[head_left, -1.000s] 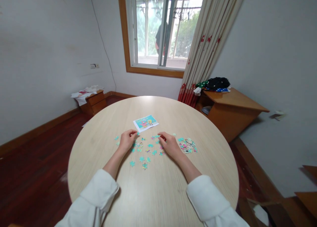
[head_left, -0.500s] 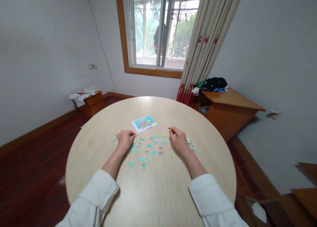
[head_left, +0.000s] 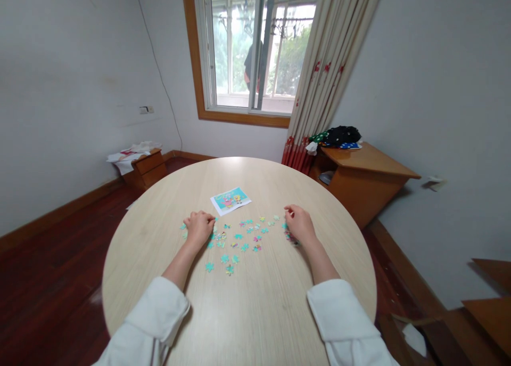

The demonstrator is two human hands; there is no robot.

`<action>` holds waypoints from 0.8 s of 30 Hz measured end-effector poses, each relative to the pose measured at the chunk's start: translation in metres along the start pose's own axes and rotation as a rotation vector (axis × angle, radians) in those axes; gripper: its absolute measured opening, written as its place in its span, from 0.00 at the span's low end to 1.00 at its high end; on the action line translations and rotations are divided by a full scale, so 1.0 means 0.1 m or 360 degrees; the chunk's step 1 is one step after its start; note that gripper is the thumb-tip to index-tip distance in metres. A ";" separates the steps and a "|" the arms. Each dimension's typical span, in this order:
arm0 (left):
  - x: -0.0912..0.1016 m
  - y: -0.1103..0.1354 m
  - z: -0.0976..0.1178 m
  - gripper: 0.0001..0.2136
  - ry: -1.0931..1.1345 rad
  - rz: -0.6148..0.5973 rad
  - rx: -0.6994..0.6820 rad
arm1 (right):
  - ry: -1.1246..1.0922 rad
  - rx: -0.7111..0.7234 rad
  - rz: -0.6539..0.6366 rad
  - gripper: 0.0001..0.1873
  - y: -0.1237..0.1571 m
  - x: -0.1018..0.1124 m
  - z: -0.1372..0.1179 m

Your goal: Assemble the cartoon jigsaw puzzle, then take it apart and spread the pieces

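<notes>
Many small jigsaw puzzle pieces (head_left: 245,247), mostly turquoise with some pink and yellow, lie loose and apart on the round table (head_left: 247,312). My left hand (head_left: 199,227) rests at the left side of the spread, fingers curled down among the pieces; whether a piece is in them is hidden. Over a small heap of puzzle pieces (head_left: 293,240) at the right is my right hand (head_left: 301,225). Its fingers are loosely bent with a gap at the thumb, and no piece shows in them. Beyond the pieces lies a picture card (head_left: 230,201) with pink and yellow cartoon figures on turquoise.
A wooden cabinet (head_left: 359,169) topped with dark clothes (head_left: 341,136) stands behind the table at the right, beside the curtain (head_left: 319,83). At the far left is a low drawer unit (head_left: 149,166) with papers on it. A window (head_left: 247,51) is straight ahead.
My right hand has moved right, from beside the spread pieces to over the heap. A pale piece now shows where it was. My left hand has stayed nearly in place; the view shifted slightly.
</notes>
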State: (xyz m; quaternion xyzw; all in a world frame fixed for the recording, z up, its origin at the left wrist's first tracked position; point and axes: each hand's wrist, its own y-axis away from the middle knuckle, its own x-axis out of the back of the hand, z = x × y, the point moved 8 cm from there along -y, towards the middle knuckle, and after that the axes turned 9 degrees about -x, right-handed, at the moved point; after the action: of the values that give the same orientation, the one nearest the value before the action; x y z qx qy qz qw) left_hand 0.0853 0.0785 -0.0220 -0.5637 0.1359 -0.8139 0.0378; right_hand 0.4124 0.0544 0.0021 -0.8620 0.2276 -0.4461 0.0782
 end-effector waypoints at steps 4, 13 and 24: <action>-0.03 0.01 0.00 0.13 -0.0039 -0.0002 -0.0036 | 0.0146 -0.0221 -0.0011 0.12 -0.11 0.06 0.38; 0.01 0.04 -0.01 0.14 -0.0035 0.0076 -0.0016 | 0.0083 -0.0158 -0.0348 0.05 -0.05 -0.12 0.39; 0.05 0.04 0.00 0.12 0.0036 0.0163 -0.0044 | -0.0207 -0.0238 -0.0434 0.03 -0.01 -0.10 0.26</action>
State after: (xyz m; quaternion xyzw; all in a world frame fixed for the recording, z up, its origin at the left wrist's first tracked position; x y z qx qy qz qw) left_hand 0.0834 0.0731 -0.0186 -0.5472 0.1761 -0.8153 0.0700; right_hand 0.4288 0.0587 -0.0205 -0.9153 0.1356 -0.3777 -0.0330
